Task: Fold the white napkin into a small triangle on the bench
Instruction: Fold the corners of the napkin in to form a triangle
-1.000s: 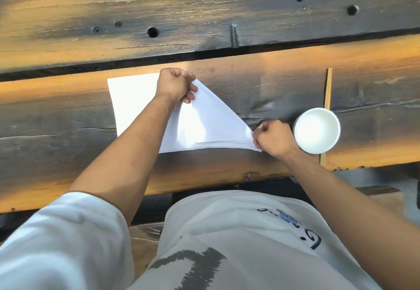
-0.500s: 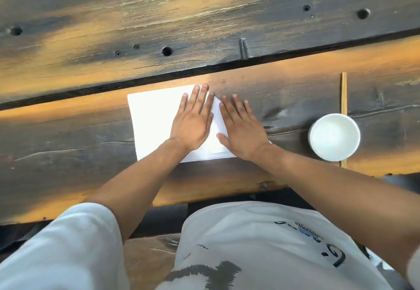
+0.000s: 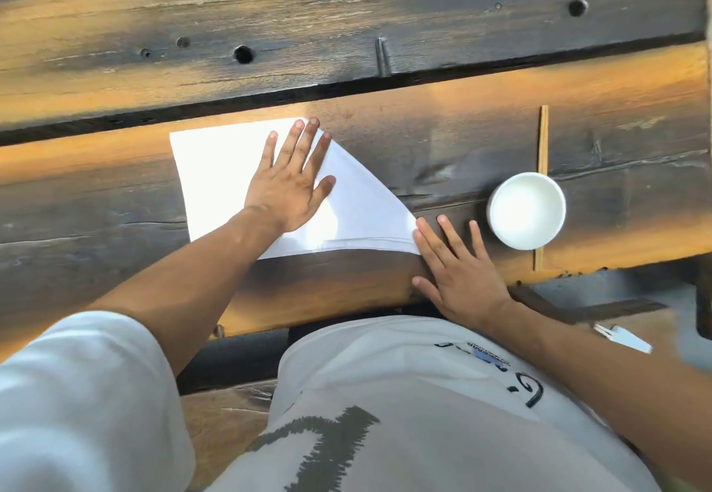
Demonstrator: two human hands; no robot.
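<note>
Here, your left hand [image 3: 287, 187] lies flat on the white napkin [image 3: 358, 198], palm down, fingers straight and spread, their tips reaching the napkin's far corner; its grip is released, pressing rather than grasping. The forearm runs diagonally up from the near left. Your right hand [image 3: 460, 272] also rests flat with straight, fanned fingers, grip released; its index fingertip touches the napkin's pointed right corner, while the palm sits on the desk [image 3: 96, 198] at its near edge. The napkin lies on the near plank of the desk, roughly midway along it, with a slanted folded edge on its right side and its bottom edge parallel to the desk's near edge. Just right of your right hand stands a white cup [image 3: 526, 210], over a thin wooden stick [image 3: 543, 137].
</note>
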